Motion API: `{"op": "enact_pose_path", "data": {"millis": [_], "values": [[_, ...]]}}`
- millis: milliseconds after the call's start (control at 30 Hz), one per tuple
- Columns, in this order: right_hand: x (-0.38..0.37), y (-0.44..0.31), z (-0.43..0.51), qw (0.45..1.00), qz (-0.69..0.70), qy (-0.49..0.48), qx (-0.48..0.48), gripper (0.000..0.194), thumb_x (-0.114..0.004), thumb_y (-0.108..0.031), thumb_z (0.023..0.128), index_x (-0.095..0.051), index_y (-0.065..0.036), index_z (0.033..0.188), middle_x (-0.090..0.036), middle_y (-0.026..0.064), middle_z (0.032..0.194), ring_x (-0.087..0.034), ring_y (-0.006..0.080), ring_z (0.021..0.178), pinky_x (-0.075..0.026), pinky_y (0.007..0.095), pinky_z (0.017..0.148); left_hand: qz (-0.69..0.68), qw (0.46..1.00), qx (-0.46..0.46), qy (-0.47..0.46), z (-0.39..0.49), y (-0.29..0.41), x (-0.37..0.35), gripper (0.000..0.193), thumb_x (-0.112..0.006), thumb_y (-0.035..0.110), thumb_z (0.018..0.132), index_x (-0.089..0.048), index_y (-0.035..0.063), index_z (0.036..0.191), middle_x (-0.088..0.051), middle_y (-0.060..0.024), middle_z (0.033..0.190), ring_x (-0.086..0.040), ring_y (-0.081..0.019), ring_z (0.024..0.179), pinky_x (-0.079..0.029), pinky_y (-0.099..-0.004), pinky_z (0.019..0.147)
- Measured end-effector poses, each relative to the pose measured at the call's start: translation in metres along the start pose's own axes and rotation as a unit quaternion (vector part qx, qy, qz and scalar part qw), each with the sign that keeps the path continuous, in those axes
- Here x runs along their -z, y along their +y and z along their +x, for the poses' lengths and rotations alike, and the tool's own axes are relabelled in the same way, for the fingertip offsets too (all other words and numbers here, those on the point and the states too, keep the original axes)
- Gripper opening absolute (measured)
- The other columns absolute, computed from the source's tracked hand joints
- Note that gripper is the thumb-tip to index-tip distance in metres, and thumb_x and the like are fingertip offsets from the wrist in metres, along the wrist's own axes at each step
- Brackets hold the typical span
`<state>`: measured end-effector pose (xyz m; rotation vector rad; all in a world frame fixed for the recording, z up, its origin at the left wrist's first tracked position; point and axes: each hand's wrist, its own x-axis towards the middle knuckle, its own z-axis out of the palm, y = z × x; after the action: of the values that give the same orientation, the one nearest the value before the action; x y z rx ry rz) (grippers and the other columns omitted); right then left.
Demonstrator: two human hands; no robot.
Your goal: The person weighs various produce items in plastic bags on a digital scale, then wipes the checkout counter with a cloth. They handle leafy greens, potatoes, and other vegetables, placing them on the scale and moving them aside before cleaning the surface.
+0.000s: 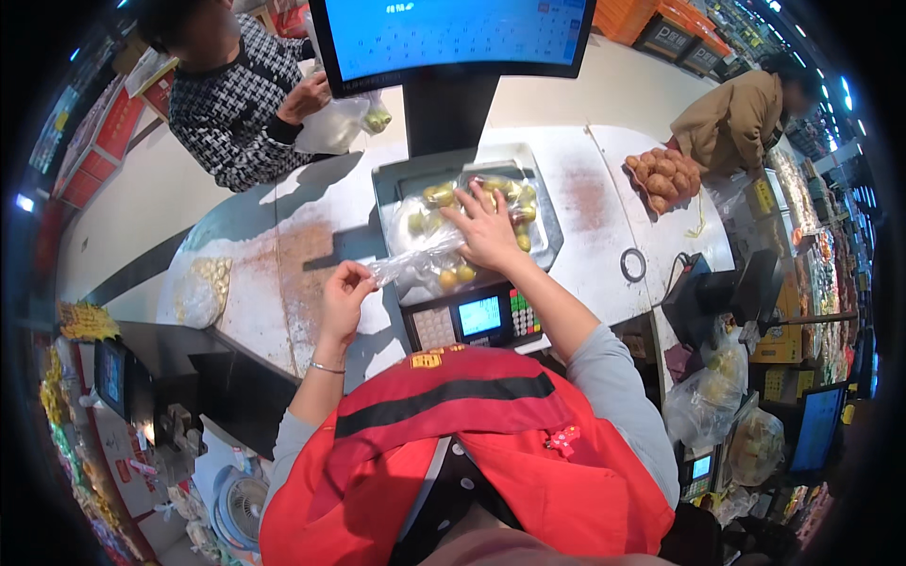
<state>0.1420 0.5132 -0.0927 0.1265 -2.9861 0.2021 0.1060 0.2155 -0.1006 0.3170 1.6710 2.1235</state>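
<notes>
A clear plastic bag (pixel 417 247) of round yellow-green fruit (pixel 447 276) lies on the metal pan (pixel 541 233) of a counter scale. My left hand (pixel 347 301) pinches the bag's gathered neck, drawn out to the left of the pan. Spread flat over the bag, my right hand (pixel 490 230) rests on the fruit with its fingers apart. On the near side of the scale are a lit display (pixel 480 315) and a keypad (pixel 524 312). Some of the fruit is hidden under my right hand.
A large monitor (pixel 453 35) stands behind the scale. A net bag of potatoes (pixel 662 178) lies at right, near a roll of tape (pixel 633 264) and a person in brown (pixel 732 120). Another person (pixel 233 99) holds bags at left. A bag of pale produce (pixel 202 291) sits at the counter's left end.
</notes>
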Motion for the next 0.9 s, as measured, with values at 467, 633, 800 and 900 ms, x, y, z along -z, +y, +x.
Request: {"op": "enact_pose_path", "data": {"millis": [467, 633, 800, 900], "values": [[0.186, 0.057, 0.158, 0.91, -0.061, 0.402, 0.075, 0.039, -0.069, -0.036, 0.086, -0.061, -0.011, 0.115, -0.045, 0.0119, 0.145, -0.044, 0.0337, 0.126, -0.036, 0.0415, 0.105, -0.227, 0.959, -0.035, 0.167, 0.0, 0.008, 0.036, 0.015, -0.053, 0.023, 0.097, -0.053, 0.0105, 0.105, -0.057, -0.0031, 0.09, -0.054, -0.015, 0.083, -0.046, -0.0308, 0.077], [0.185, 0.028, 0.182, 0.898, -0.097, 0.411, 0.126, 0.043, -0.065, -0.046, 0.087, -0.056, -0.013, 0.112, -0.043, 0.008, 0.146, -0.047, 0.03, 0.118, -0.037, 0.0405, 0.1, -0.249, 0.949, -0.021, 0.193, -0.004, 0.005, 0.036, 0.01, -0.054, 0.022, 0.096, -0.055, 0.0116, 0.096, -0.054, -0.0015, 0.082, -0.052, -0.0135, 0.074, -0.045, -0.0285, 0.07], [0.195, 0.039, 0.182, 0.919, -0.095, 0.381, -0.032, 0.029, -0.071, -0.03, 0.083, -0.055, -0.01, 0.098, -0.052, 0.0059, 0.137, -0.05, 0.0279, 0.1, -0.039, 0.0382, 0.087, -0.244, 0.951, -0.022, 0.187, -0.006, 0.006, 0.036, 0.008, -0.054, 0.019, 0.096, -0.054, 0.0111, 0.094, -0.054, -0.0018, 0.08, -0.052, -0.0136, 0.073, -0.045, -0.0283, 0.069], [0.155, 0.059, 0.144, 0.897, -0.043, 0.434, 0.07, 0.026, -0.072, -0.023, 0.081, -0.055, -0.009, 0.096, -0.056, 0.0083, 0.131, -0.052, 0.0294, 0.098, -0.041, 0.0387, 0.087, -0.241, 0.955, -0.028, 0.171, -0.004, 0.002, 0.038, 0.006, -0.054, 0.017, 0.095, -0.054, 0.0108, 0.094, -0.054, -0.0019, 0.079, -0.052, -0.0136, 0.072, -0.046, -0.0286, 0.069]]}}
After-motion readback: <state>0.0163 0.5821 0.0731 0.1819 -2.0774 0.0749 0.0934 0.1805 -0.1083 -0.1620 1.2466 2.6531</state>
